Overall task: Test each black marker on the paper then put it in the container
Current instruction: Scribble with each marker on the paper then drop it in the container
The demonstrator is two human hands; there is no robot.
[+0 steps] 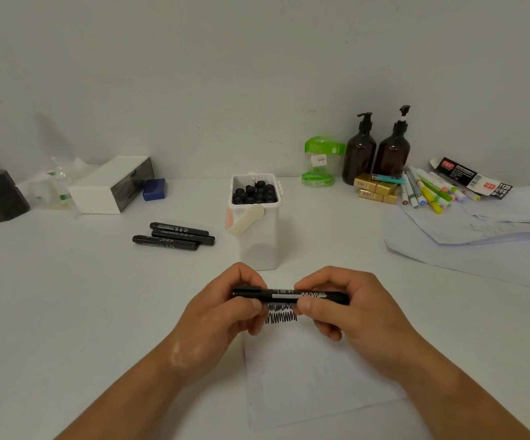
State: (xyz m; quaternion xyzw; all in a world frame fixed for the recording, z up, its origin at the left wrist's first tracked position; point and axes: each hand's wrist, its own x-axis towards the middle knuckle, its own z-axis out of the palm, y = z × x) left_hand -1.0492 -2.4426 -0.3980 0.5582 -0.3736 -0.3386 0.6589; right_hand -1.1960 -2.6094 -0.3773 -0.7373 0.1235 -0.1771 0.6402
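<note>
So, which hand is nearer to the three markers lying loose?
Left. The left hand is in front and right of the three markers; the right hand lies farther right.

I sit at a white table (pixel 67 312) pushed against a plain pale wall (pixel 194 74), under soft, even light.

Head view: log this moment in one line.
left hand grips marker | right hand grips marker | marker level over scribbled paper | container part-filled | three markers lie loose
</note>
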